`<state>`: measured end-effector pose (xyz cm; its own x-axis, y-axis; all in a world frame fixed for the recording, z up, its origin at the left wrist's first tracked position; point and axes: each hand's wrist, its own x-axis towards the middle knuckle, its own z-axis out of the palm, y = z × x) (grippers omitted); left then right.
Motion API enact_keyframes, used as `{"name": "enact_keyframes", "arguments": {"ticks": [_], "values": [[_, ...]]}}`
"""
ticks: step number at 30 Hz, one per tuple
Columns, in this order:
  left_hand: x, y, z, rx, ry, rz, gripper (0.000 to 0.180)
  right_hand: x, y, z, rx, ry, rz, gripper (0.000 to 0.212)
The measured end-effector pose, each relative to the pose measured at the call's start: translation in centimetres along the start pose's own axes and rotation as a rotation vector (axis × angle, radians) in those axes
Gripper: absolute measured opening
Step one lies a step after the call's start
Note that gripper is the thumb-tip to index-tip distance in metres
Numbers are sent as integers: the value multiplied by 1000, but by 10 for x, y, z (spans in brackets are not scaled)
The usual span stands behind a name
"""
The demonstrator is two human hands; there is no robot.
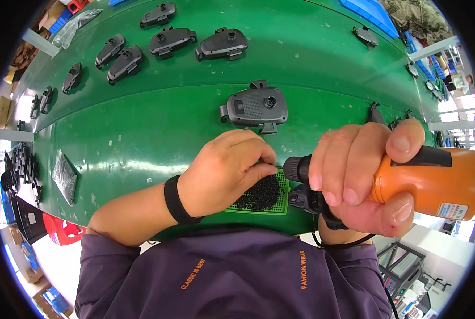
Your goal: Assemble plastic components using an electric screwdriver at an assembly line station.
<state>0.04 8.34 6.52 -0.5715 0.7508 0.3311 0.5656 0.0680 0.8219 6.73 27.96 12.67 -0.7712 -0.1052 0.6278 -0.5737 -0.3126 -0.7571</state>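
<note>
My right hand (362, 175) is wrapped round an orange electric screwdriver (429, 183) with a black nose, which points left. My left hand (224, 173), a black band on its wrist, pinches thumb and forefinger together right at the screwdriver's tip. Whatever lies between those fingertips is too small to make out. Just below them is a green mesh tray (283, 199) holding a heap of tiny black pieces (261, 195), which look like screws. Beyond my hands a dark grey phone holder (256, 106) lies with its round ball joint facing up.
Several similar phone holders (224, 43) lie along the far side of the green table (157, 117). A clear plastic bag (65, 175) is at the left. More black parts (375, 114) sit beyond my right hand. A red stool (62, 228) stands by the near left edge.
</note>
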Motion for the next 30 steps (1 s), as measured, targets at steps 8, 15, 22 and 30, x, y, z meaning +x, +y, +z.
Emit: {"name": "enact_keyframes", "arguments": {"ticks": [8, 15, 22, 30], "values": [[3, -3, -2, -65, -6, 69, 15, 2, 3, -1, 24, -21, -11, 46], [12, -4, -8, -246, -149, -69, 15, 10, -2, -5, 119, -67, 12, 46], [35, -8, -24, 245, 80, 166, 33, 7, 15, -17, -81, 182, -55, 42], [22, -46, -19, 263, 13, -90, 43, 18, 45, -36, -169, 395, 11, 36]]}}
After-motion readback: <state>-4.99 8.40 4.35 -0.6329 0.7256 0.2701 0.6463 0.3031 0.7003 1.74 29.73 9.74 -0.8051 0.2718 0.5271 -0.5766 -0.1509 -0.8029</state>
